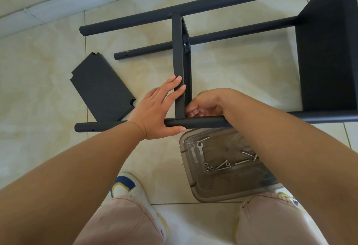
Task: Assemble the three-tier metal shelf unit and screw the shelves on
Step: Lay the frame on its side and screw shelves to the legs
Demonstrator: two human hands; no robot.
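Middle shelf (179, 66) is steadied by flat left hand (158, 111); right hand (205, 103) curled at near pole (203, 122), contents hidden. Stiff, slick steel; best gripped by edges.

We count four dark poles (193, 6), three shelves (102, 87), one clear box (222, 192), one small wrench (200, 148), about five screws (241, 162), four nuts (209, 168), two hands (157, 113) and two shoes (126, 186).

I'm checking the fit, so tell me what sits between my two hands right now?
In the head view, the middle shelf stands edge-on between the left hand and right hand.
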